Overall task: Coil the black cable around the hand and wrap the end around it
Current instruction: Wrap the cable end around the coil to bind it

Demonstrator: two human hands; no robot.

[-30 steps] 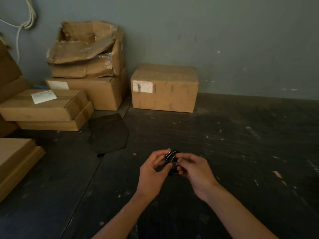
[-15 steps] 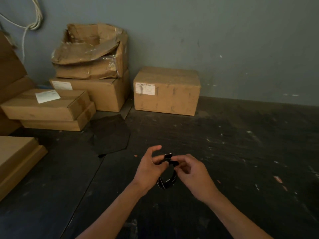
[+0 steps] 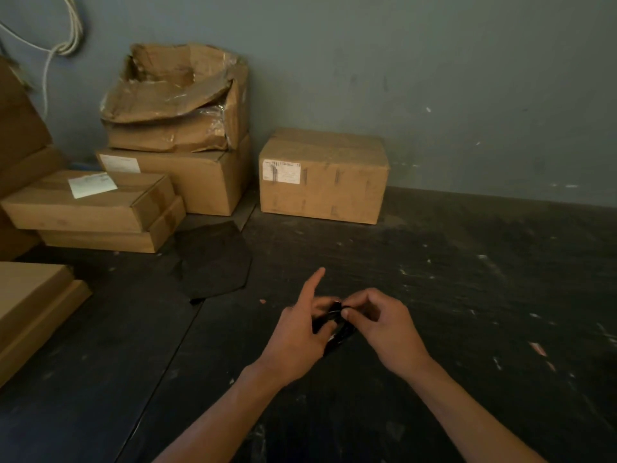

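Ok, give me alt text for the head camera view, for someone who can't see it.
Two bare hands hold a small coiled black cable above a dark, scuffed surface; the left hand has its index finger raised, and the right hand pinches the coil's top. Behind, cardboard boxes stand against a grey wall.

Two bare forearms, no sleeves in view. Left hand (image 3: 297,332) and right hand (image 3: 384,329) bare too: no gloves, rings, watch or wristband visible. Short, plain nails. Finer detail lost in dim light.
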